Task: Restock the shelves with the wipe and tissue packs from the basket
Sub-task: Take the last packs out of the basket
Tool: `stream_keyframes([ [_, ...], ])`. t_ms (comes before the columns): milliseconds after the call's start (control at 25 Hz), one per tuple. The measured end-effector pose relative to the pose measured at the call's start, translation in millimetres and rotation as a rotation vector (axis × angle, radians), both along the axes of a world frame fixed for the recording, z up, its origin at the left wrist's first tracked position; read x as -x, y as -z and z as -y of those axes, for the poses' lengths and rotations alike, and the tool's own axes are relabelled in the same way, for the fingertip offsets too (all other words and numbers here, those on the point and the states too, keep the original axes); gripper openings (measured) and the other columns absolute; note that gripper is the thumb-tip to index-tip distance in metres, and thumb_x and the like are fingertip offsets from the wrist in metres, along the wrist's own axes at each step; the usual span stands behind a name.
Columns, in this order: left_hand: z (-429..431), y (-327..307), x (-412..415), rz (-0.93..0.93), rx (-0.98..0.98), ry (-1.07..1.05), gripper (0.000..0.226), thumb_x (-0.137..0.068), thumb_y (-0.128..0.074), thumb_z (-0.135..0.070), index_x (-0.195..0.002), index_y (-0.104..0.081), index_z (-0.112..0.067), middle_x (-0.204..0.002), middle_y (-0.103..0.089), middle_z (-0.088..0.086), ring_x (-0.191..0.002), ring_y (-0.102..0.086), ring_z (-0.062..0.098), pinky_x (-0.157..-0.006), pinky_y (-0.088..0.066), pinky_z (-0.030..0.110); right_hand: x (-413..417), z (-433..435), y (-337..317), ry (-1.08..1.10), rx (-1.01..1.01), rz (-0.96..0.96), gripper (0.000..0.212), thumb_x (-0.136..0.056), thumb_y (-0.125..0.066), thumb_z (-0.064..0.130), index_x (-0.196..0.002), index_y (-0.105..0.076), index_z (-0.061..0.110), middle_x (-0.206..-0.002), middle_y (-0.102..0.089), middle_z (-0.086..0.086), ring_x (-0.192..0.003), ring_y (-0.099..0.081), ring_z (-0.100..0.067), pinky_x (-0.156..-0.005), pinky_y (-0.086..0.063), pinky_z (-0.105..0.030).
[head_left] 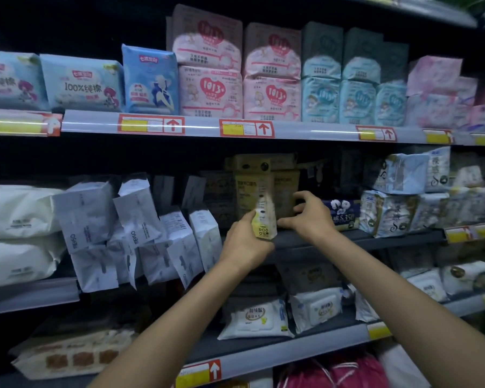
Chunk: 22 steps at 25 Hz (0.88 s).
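Gripping slim yellow-white plastic pack low in left hand, slide straight back from grey metal shelf front edge; right hand loosely spread, empty.

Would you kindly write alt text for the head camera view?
A person's left hand grips a small yellow-and-white wipe pack upright at the front of the dark middle shelf, the right hand beside it. Pastel packs sit above.
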<state>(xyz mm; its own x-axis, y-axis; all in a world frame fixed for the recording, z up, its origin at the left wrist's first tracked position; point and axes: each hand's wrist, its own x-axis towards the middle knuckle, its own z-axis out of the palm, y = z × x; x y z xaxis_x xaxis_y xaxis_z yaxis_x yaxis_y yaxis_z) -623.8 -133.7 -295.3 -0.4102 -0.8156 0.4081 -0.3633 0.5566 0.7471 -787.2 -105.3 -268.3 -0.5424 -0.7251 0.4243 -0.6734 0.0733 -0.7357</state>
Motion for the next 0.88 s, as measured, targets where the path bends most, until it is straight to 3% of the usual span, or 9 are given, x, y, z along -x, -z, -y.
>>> stream_keyframes([
  [120, -10.1, 4.7, -11.0, 0.052, 0.018, 0.038, 0.089, -0.074, -0.077, -0.029, -0.156, -0.041, -0.026, -0.138, -0.062, -0.001, -0.119, -0.062, 0.017, -0.092, -0.056, 0.031, -4.7, -31.8, 5.6, -0.028, -0.061, -0.089, 0.089, -0.078, -0.092, 0.028, -0.153, -0.044, 0.019, -0.141, -0.058, -0.008, -0.125, -0.059, -0.026, -0.093, -0.050, -0.035],
  [200, -21.9, 13.0, -19.7, 0.096, 0.032, 0.087, 0.098, -0.079, -0.080, -0.036, -0.162, -0.029, -0.029, -0.156, -0.044, 0.000, -0.139, -0.048, 0.020, -0.098, -0.046, 0.027, -7.4, -53.7, 14.4, -0.054, -0.132, -0.161, 0.094, -0.077, -0.091, 0.034, -0.155, -0.040, 0.022, -0.148, -0.053, -0.007, -0.131, -0.054, -0.027, -0.098, -0.050, -0.037],
  [280, -32.4, 24.0, -30.2, 0.137, 0.090, 0.159, 0.099, -0.084, -0.081, -0.039, -0.164, -0.023, -0.031, -0.163, -0.035, -0.001, -0.146, -0.039, 0.018, -0.103, -0.037, 0.024, -8.1, -77.7, 27.1, -0.073, -0.208, -0.251, 0.101, -0.075, -0.092, 0.039, -0.158, -0.036, 0.024, -0.154, -0.047, -0.006, -0.138, -0.048, -0.026, -0.103, -0.049, -0.039],
  [400, -47.5, 45.8, -49.6, 0.265, 0.188, 0.238, 0.104, -0.083, -0.080, -0.053, -0.164, -0.016, -0.039, -0.166, -0.028, -0.006, -0.149, -0.034, 0.014, -0.116, -0.038, 0.033, -10.2, -114.8, 54.8, -0.087, -0.346, -0.364, 0.110, -0.077, -0.090, 0.044, -0.163, -0.024, 0.028, -0.159, -0.037, -0.005, -0.141, -0.045, -0.028, -0.104, -0.048, -0.038],
  [520, -58.6, 71.3, -65.3, 0.434, 0.272, 0.265, 0.112, -0.076, -0.072, -0.072, -0.163, -0.007, -0.044, -0.168, -0.018, -0.013, -0.151, -0.032, 0.014, -0.115, -0.043, 0.044, -14.1, -144.9, 85.2, -0.119, -0.489, -0.444, 0.122, -0.075, -0.088, 0.052, -0.165, -0.009, 0.032, -0.165, -0.023, -0.005, -0.148, -0.033, -0.031, -0.114, -0.042, -0.046],
  [680, -75.9, 118.2, -82.4, 0.639, 0.359, 0.292, 0.115, -0.074, -0.063, -0.083, -0.160, 0.005, -0.050, -0.171, -0.005, -0.014, -0.154, -0.027, 0.018, -0.117, -0.040, 0.042, -23.5, -177.1, 132.3, -0.152, -0.686, -0.521, 0.137, -0.070, -0.086, 0.064, -0.164, 0.009, 0.038, -0.173, 0.011, -0.005, -0.160, 0.006, -0.032, -0.128, -0.016, -0.052],
  [800, -85.1, 171.1, -94.3, 0.761, 0.342, 0.347, 0.115, -0.072, -0.057, -0.087, -0.158, 0.010, -0.053, -0.172, -0.002, -0.012, -0.152, -0.031, 0.022, -0.116, -0.039, 0.047, -32.8, -194.6, 182.0, -0.216, -0.803, -0.538, 0.140, -0.069, -0.085, 0.066, -0.163, 0.015, 0.036, -0.171, 0.020, -0.006, -0.159, 0.015, -0.031, -0.129, -0.007, -0.050],
  [880, -89.3, 210.2, -101.1, 0.828, 0.313, 0.380, 0.113, -0.076, -0.057, -0.087, -0.161, 0.006, -0.048, -0.172, -0.006, -0.011, -0.151, -0.032, 0.020, -0.117, -0.037, 0.044, -35.5, -201.0, 221.4, -0.257, -0.878, -0.526, 0.141, -0.069, -0.085, 0.066, -0.163, 0.015, 0.036, -0.172, 0.019, -0.006, -0.160, 0.013, -0.032, -0.128, -0.009, -0.050],
])
